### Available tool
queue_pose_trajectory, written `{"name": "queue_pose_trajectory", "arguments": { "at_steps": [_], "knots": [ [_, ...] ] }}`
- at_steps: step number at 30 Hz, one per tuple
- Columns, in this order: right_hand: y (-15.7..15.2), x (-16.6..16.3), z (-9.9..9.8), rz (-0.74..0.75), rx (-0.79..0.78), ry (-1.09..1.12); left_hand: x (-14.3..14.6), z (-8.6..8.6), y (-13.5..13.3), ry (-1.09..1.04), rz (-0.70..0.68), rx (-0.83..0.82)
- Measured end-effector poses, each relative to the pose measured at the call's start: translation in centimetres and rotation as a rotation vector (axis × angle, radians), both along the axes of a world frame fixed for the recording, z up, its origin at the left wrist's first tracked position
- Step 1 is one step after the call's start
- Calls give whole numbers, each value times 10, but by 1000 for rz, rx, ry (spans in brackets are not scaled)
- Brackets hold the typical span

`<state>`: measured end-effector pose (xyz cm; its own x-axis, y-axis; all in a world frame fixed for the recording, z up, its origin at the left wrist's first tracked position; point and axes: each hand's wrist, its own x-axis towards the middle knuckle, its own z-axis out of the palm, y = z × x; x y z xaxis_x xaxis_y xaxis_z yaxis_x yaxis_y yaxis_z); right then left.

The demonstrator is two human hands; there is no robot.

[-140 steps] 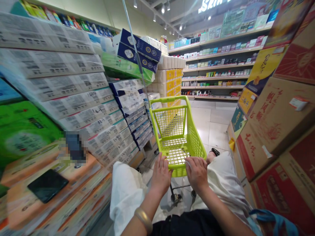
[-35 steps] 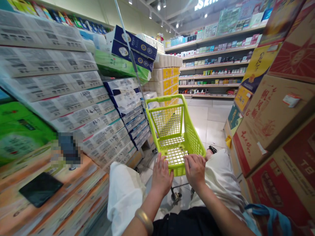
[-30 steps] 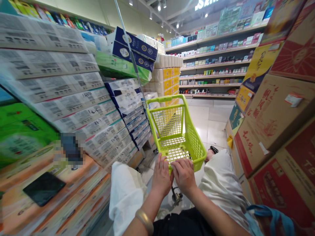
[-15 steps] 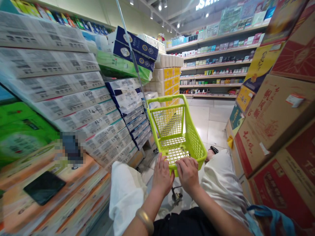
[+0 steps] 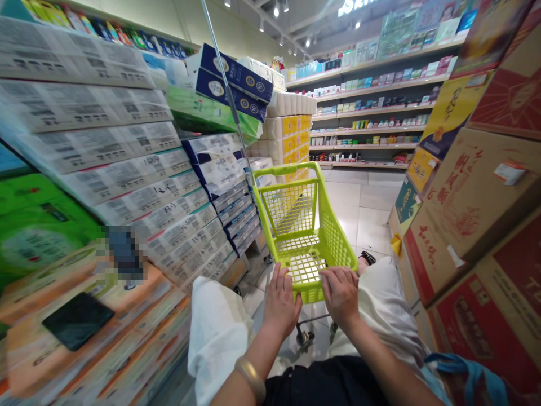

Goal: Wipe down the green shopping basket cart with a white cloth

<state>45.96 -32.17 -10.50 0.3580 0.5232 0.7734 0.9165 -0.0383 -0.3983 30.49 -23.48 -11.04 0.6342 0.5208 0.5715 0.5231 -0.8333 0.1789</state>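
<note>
Between my knees stands a lime-green plastic shopping cart (image 5: 315, 237) with lattice sides and floor; nothing lies inside it. My left hand (image 5: 282, 296) grips the near rim at its left end, fingers curled over the edge. At the right end of the same rim, my right hand (image 5: 340, 290) is wrapped over the edge. A gold bangle (image 5: 249, 379) circles my left wrist. Under the basket a caster wheel (image 5: 304, 337) shows. A thin metal pole (image 5: 230, 101) rises from the cart's far left corner.
Stacked tissue packs (image 5: 139, 192) wall the left side. A dark flat device (image 5: 78, 321) lies on orange packs (image 5: 139, 332), beside a pixelated patch. Cardboard cartons (image 5: 477, 186) pile up on the right. Shelves of small goods (image 5: 372, 107) line the back, beyond the tiled floor (image 5: 344, 197).
My right hand has slid along the near rim to the right, away from my left hand. My left hand and the cart have hardly moved.
</note>
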Motion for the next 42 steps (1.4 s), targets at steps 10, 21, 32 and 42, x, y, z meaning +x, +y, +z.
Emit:
{"name": "queue_pose_trajectory", "arguments": {
  "at_steps": [10, 21, 32, 42],
  "knots": [
    [16, -40, 6, 183, -32, -62, -3, -5, 3, 26, 12, 68],
    [7, -20, 0, 17, -16, 22, 2, 2, -4, -4, 10, 17],
    [-1, -5, 1, 62, -33, -22, 0, 1, -1, 1, -4, 40],
    [16, -42, 5, 140, -25, -26, 0, 0, -2, 11, -2, 51]
  ]
}}
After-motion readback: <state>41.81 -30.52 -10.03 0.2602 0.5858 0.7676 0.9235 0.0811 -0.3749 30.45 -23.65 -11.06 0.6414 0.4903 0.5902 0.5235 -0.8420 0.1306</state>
